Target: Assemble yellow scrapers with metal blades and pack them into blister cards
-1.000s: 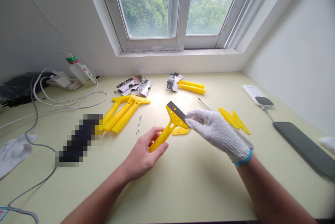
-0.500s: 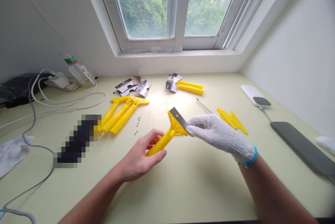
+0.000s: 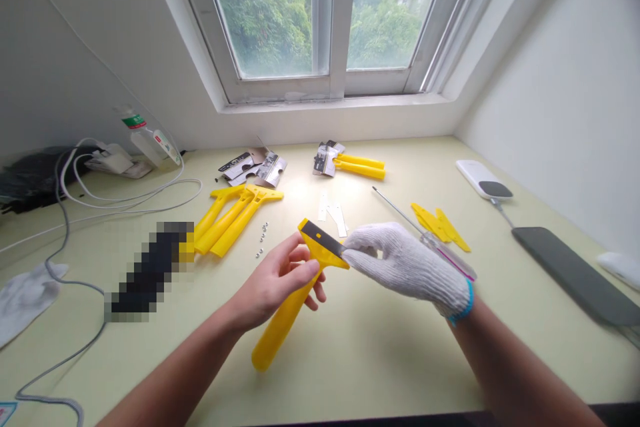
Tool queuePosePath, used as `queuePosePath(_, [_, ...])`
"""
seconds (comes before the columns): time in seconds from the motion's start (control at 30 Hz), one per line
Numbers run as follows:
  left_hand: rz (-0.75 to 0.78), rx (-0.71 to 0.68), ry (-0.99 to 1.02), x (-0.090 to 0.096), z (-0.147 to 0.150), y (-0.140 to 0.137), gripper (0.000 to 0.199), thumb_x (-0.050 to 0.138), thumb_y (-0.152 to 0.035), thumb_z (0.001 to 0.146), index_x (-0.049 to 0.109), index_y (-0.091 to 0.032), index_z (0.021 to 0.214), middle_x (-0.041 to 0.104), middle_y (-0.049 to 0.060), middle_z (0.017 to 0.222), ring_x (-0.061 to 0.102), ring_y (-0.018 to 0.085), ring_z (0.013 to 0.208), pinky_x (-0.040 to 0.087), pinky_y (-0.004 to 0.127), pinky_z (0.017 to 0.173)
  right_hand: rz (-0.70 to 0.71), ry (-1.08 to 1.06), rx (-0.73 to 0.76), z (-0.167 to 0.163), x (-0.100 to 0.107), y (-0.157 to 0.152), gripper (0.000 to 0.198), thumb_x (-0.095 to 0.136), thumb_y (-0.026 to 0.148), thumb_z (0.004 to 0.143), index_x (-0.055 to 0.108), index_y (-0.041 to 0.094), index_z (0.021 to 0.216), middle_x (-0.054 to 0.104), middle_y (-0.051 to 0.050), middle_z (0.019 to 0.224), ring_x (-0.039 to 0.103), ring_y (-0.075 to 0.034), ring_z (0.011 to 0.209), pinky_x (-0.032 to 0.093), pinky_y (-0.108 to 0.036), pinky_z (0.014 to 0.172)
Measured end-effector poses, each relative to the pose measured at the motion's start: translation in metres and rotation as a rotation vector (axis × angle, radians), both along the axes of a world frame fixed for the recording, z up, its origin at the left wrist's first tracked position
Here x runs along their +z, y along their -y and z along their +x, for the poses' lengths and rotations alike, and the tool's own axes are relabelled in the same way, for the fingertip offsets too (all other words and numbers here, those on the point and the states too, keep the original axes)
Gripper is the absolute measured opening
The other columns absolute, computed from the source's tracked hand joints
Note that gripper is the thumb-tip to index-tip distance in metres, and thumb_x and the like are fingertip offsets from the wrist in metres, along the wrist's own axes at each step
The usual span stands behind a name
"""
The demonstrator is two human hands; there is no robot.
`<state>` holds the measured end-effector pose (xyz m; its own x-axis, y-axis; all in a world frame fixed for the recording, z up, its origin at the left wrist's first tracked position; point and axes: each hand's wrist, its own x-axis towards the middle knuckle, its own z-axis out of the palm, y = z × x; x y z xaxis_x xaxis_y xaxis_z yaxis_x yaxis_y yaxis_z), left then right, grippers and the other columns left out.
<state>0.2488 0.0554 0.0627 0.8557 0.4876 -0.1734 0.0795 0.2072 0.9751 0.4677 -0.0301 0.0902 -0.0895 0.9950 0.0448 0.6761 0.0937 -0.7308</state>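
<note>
A yellow scraper [image 3: 280,330] slants up from the lower left, its wide head towards the window. Bare fingers of my left hand [image 3: 285,277] wrap its neck just below the head. On the head lies a dark grey blade [image 3: 327,240], with a small yellow square showing through its hole. At the blade's right end, my right hand [image 3: 395,260], in a white knit glove, pinches with thumb and fingertips. Thin pale blades [image 3: 341,219] lie on the table just beyond. A screwdriver [image 3: 397,206] with a clear and purple handle rests partly behind the glove.
Several yellow scraper handles [image 3: 240,220] lie left, near small nuts [image 3: 262,238]. Yellow plastic pieces [image 3: 440,224] lie right. Torn cards [image 3: 270,169] and carded handles [image 3: 360,166] sit at the back. A bottle [image 3: 150,144], cables, a power bank [image 3: 483,179] and a dark slab [image 3: 570,277] flank them.
My left hand has shifted its grip from the handle up to the neck. The scraper head has moved left and slightly nearer, with my right hand still at the blade's end.
</note>
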Motion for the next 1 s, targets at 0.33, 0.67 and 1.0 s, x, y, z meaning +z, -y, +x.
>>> queuePosePath(0.33, [-0.034, 0.240, 0.051, -0.008, 0.018, 0.006, 0.032, 0.063, -0.047, 0.087, 0.058, -0.016, 0.090, 0.060, 0.000, 0.072, 0.062, 0.014, 0.050, 0.051, 0.025, 0.042, 0.067, 0.063, -0.015, -0.007, -0.008, -0.003, 0.021, 0.053, 0.029, 0.093, 0.067, 0.020, 0.081, 0.060, 0.003, 0.069, 0.050, -0.009, 0.063, 0.035, -0.024, 0.059])
queuePosePath(0.67, [-0.054, 0.287, 0.004, -0.006, 0.015, 0.004, 0.038, 0.064, -0.052, 0.085, 0.058, -0.015, 0.081, 0.059, 0.001, 0.054, 0.058, 0.014, 0.040, 0.046, 0.023, 0.040, 0.080, 0.053, -0.053, -0.017, -0.007, -0.003, 0.030, 0.052, 0.036, 0.093, 0.066, 0.017, 0.074, 0.061, -0.001, 0.066, 0.051, -0.011, 0.061, 0.038, -0.024, 0.058])
queuePosePath(1.0, [-0.070, 0.284, 0.013, -0.008, 0.013, 0.004, 0.032, 0.068, -0.046, 0.083, 0.058, -0.015, 0.083, 0.057, -0.001, 0.047, 0.055, 0.013, 0.039, 0.045, 0.021, 0.040, 0.048, 0.021, -0.075, -0.020, -0.014, -0.007, 0.035, 0.052, 0.040, 0.093, 0.067, 0.016, 0.073, 0.062, -0.001, 0.066, 0.051, -0.011, 0.061, 0.039, -0.023, 0.059])
